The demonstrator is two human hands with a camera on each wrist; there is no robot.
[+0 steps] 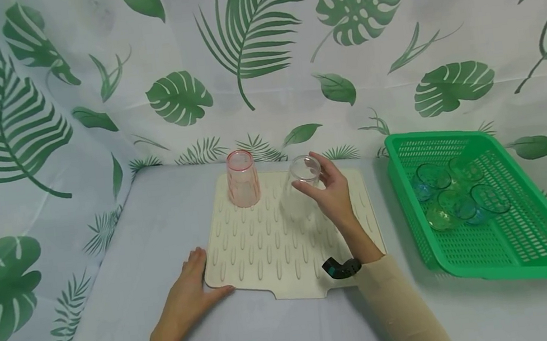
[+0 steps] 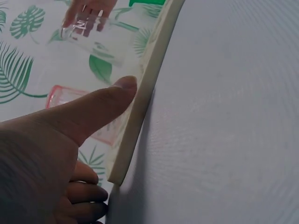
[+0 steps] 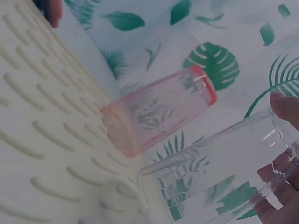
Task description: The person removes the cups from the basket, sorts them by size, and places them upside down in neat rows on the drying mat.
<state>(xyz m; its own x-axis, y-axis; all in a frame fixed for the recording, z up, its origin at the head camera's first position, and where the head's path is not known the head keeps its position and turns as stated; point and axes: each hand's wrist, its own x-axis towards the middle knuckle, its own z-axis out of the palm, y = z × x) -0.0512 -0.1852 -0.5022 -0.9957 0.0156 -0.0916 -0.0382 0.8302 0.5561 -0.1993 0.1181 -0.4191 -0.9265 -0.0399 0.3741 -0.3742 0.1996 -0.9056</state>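
My right hand [image 1: 331,195] holds a clear drinking glass [image 1: 305,169] by its upper end, thumb on one side and fingers on the other, over the back right of a cream ribbed drying mat [image 1: 262,250]. Whether the clear glass [image 3: 201,172] touches the mat I cannot tell. To its left, a pink-tinted glass [image 1: 243,182] stands on the mat, wider end down. My left hand [image 1: 191,292] rests at the mat's front left corner, fingers extended along the side. In the left wrist view, the thumb lies against the mat's edge [image 2: 145,93].
A green plastic basket [image 1: 496,257] stands right of the mat, with several blue, green and yellowish glasses [image 1: 440,210] in its back left part. Behind the table hangs a white cloth [image 1: 284,90] printed with green leaves.
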